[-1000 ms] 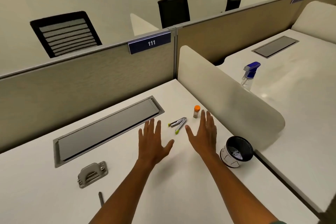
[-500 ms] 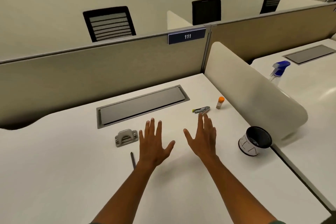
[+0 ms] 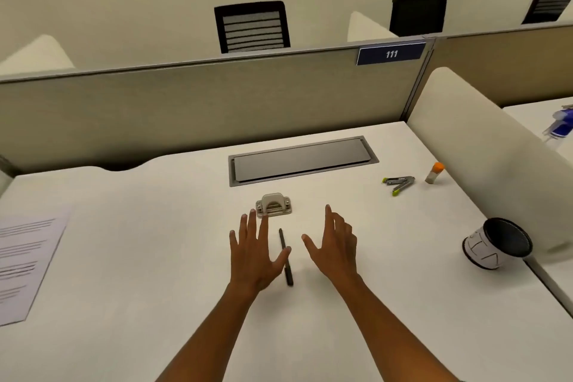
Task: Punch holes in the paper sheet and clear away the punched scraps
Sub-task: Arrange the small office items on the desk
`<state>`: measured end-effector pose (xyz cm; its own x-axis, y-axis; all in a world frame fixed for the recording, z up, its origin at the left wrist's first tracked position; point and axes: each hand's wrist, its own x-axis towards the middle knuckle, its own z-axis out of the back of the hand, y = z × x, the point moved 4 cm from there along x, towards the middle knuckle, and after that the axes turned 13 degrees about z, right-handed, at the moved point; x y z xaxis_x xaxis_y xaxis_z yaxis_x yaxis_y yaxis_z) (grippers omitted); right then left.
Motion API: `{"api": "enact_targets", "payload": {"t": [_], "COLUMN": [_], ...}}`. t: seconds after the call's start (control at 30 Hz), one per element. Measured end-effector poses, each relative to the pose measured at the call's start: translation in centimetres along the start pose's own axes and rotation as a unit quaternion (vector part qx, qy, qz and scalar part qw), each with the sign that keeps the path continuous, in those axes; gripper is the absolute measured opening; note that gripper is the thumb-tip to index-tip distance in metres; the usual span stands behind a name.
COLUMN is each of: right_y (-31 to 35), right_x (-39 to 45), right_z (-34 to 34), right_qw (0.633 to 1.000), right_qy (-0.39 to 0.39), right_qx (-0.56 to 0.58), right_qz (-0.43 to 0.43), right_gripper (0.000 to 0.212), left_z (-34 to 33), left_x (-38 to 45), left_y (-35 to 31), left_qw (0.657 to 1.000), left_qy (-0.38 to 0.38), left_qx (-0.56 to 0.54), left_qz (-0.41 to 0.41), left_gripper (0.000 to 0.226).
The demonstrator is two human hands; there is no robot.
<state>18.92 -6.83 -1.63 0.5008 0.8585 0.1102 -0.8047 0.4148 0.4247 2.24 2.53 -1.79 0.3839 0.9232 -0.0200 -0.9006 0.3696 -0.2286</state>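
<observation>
Fingers of both hands are straight and spread, holding nothing. Both forearms reach forward from the near edge over the white desk (image 3: pixel 130 257), palms down. The left hand (image 3: pixel 252 253) hovers with its thumb over a black pen (image 3: pixel 286 257), which lies with its long axis running near to far, slightly tilted. The right hand (image 3: pixel 333 245) is just right of the pen, apart from it.

Just beyond the left fingertips sits the metal hole punch (image 3: pixel 273 205), its long side running left to right. The paper sheet (image 3: pixel 26 260) lies flat at the desk's left edge, well apart from both hands, its printed lines angled.

To the right stands a tilted black mesh bin (image 3: pixel 496 246). Farther back lie a staple remover (image 3: pixel 398 183) and an orange-capped glue stick (image 3: pixel 434 172), then the grey cable tray lid (image 3: pixel 302 160), then the partition with a "111" sign (image 3: pixel 391 54).
</observation>
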Motion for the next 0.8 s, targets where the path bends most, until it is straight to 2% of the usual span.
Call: {"api": "enact_targets", "payload": {"t": [0.33,0.63,0.8], "right_y": [4.6,6.0,6.2], "right_x": [-2.7,-4.5,-4.6], "right_z": [-5.7,-7.6,-7.4], "right_qw": [0.997,0.994,0.995], "right_qy": [0.075,0.085,0.085], "right_qx": [-0.025,-0.061,-0.044], "right_qz": [0.024,0.038,0.036], "right_gripper": [0.081,0.043,0.041], "left_z": [-0.7,-1.1,-0.6], "left_x": [-2.0,-3.0,-3.2], "left_y": [5.3,8.3,8.6], "left_qw": [1.000,0.999,0.999], "left_qy": [0.001,0.013,0.020], "left_qx": [0.016,0.031,0.041], "left_qz": [0.023,0.025,0.019], "left_gripper": [0.093,0.092,0.092]}}
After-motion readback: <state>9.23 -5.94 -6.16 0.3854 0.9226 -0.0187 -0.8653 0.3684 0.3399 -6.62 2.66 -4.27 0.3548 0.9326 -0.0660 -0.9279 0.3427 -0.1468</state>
